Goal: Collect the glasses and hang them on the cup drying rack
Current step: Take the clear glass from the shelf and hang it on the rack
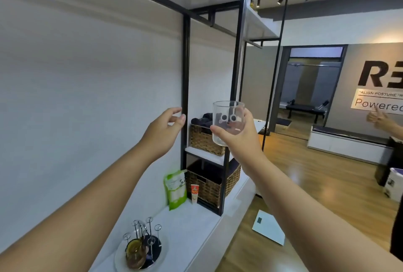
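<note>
The right hand (236, 138) holds a clear glass (227, 122) upright, its fingers wrapped round it. The left hand (164, 128) is empty, fingers loosely apart. Far below both, the drying rack (141, 243) on the tabletop (187, 223) carries one amber glass (135, 254); this clear one is not yet hung.

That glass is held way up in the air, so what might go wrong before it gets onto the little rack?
The right hand grips the clear glass alone; the left hand is open and off it, so a slip could drop it. It also sits close to the black shelf frame and might knock it. The cup drying rack already carries a glass, leaving little room between prongs.
</note>
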`<move>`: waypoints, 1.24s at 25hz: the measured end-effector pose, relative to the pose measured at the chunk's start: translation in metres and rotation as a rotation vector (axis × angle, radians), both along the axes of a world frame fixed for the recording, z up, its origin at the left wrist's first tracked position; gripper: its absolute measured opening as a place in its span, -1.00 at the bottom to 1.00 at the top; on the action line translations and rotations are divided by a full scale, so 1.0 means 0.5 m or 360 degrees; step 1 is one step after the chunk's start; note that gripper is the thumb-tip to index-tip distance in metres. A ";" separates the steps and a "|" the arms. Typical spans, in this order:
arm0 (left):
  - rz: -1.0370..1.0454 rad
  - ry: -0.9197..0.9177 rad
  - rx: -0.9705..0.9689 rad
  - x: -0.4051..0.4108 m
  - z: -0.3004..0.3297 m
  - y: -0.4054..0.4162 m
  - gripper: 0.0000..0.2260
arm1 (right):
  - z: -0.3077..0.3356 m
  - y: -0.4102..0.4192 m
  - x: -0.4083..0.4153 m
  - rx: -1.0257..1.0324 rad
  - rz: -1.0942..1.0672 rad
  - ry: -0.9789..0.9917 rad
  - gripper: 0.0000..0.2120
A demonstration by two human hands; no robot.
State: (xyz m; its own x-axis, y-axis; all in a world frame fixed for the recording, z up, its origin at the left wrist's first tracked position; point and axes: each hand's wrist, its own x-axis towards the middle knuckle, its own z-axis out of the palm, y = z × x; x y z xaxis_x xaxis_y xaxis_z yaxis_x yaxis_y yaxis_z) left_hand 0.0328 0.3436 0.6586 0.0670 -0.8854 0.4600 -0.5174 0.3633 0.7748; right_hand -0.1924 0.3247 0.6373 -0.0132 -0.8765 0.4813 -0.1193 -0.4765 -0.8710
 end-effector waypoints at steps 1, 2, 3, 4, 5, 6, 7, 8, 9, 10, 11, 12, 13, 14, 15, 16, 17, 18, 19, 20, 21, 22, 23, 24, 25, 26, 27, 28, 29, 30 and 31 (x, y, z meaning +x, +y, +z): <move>-0.0018 0.0010 0.0006 -0.020 -0.003 -0.031 -0.59 | -0.004 -0.028 -0.013 -0.0005 -0.0009 0.0002 -0.05; -0.0036 0.0019 0.0013 -0.039 -0.004 -0.060 -0.59 | -0.009 -0.053 -0.024 -0.0004 -0.0023 0.0000 -0.05; -0.0050 0.0027 0.0017 -0.057 -0.005 -0.090 -0.59 | -0.014 -0.078 -0.035 0.0000 -0.0038 -0.0007 -0.04; -0.0061 0.0037 0.0021 -0.071 -0.006 -0.116 -0.58 | -0.020 -0.099 -0.043 0.0005 -0.0049 -0.0011 -0.04; -0.0074 0.0045 0.0028 -0.083 -0.008 -0.139 -0.58 | -0.025 -0.116 -0.049 0.0013 -0.0058 -0.0005 -0.05; -0.0095 0.0047 0.0036 -0.099 -0.010 -0.165 -0.58 | -0.028 -0.136 -0.058 0.0020 -0.0066 0.0000 -0.05; -0.0115 0.0045 0.0039 -0.112 -0.014 -0.190 -0.58 | -0.031 -0.156 -0.066 0.0030 -0.0062 0.0004 -0.05; -0.0129 0.0041 0.0039 -0.122 -0.018 -0.214 -0.59 | -0.034 -0.176 -0.073 0.0044 -0.0057 0.0001 -0.05; -0.0138 0.0035 0.0037 -0.130 -0.024 -0.239 -0.61 | -0.035 -0.196 -0.080 0.0057 -0.0053 -0.0004 -0.06; -0.0144 0.0029 0.0038 -0.134 -0.029 -0.263 -0.61 | -0.038 -0.217 -0.085 0.0067 -0.0053 -0.0011 -0.07; -0.0145 0.0026 0.0043 -0.136 -0.035 -0.288 -0.62 | -0.042 -0.239 -0.089 0.0078 -0.0055 -0.0014 -0.08; -0.0141 0.0025 0.0046 -0.135 -0.042 -0.310 -0.62 | -0.046 -0.257 -0.092 0.0090 -0.0047 -0.0024 -0.09; -0.0135 0.0022 0.0049 -0.132 -0.047 -0.331 -0.62 | -0.051 -0.273 -0.094 0.0107 -0.0042 -0.0025 -0.09; -0.0129 0.0016 0.0057 -0.129 -0.054 -0.354 -0.62 | -0.059 -0.292 -0.093 0.0125 -0.0045 -0.0014 -0.09; -0.0123 0.0011 0.0067 -0.127 -0.058 -0.377 -0.62 | -0.065 -0.314 -0.092 0.0141 -0.0053 0.0005 -0.09; -0.0118 0.0005 0.0072 -0.124 -0.062 -0.400 -0.62 | -0.070 -0.336 -0.089 0.0155 -0.0054 0.0017 -0.08; -0.0114 -0.0002 0.0076 -0.122 -0.065 -0.422 -0.62 | -0.074 -0.358 -0.087 0.0166 -0.0045 0.0020 -0.08; -0.0113 -0.0010 0.0077 -0.121 -0.068 -0.442 -0.62 | -0.079 -0.379 -0.084 0.0174 -0.0041 0.0024 -0.10; -0.0111 -0.0014 0.0079 -0.119 -0.070 -0.462 -0.62 | -0.084 -0.401 -0.080 0.0182 -0.0029 0.0027 -0.13; -0.0103 -0.0015 0.0082 -0.116 -0.072 -0.480 -0.62 | -0.090 -0.422 -0.077 0.0189 -0.0007 0.0023 -0.16; -0.0093 -0.0011 0.0091 -0.113 -0.075 -0.495 -0.62 | -0.097 -0.440 -0.074 0.0194 0.0017 0.0018 -0.19; -0.0083 -0.0011 0.0105 -0.110 -0.078 -0.506 -0.62 | -0.099 -0.455 -0.069 0.0196 0.0034 0.0014 -0.20; -0.0073 -0.0019 0.0127 -0.105 -0.082 -0.518 -0.62 | -0.104 -0.472 -0.063 0.0196 0.0053 0.0007 -0.21; -0.0057 -0.0029 0.0144 -0.101 -0.085 -0.528 -0.62 | -0.110 -0.490 -0.056 0.0194 0.0078 0.0004 -0.22; -0.0030 -0.0032 0.0153 -0.095 -0.088 -0.536 -0.62 | -0.117 -0.510 -0.048 0.0195 0.0110 0.0001 -0.22; 0.0006 -0.0027 0.0162 -0.090 -0.091 -0.540 -0.62 | -0.124 -0.527 -0.040 0.0211 0.0147 0.0000 -0.20; 0.0051 -0.0019 0.0165 -0.085 -0.094 -0.539 -0.61 | -0.130 -0.543 -0.031 0.0222 0.0190 -0.0001 -0.17; 0.0100 -0.0019 0.0169 -0.079 -0.096 -0.534 -0.61 | -0.135 -0.558 -0.017 0.0221 0.0245 0.0004 -0.14; 0.0143 -0.0027 0.0180 -0.073 -0.097 -0.527 -0.62 | -0.137 -0.570 -0.004 0.0220 0.0296 0.0009 -0.10; 0.0190 -0.0032 0.0193 -0.069 -0.097 -0.520 -0.62 | -0.139 -0.580 0.008 0.0221 0.0348 0.0022 -0.07; 0.0254 -0.0034 0.0202 -0.062 -0.096 -0.511 -0.62 | -0.140 -0.590 0.023 0.0227 0.0415 0.0030 -0.06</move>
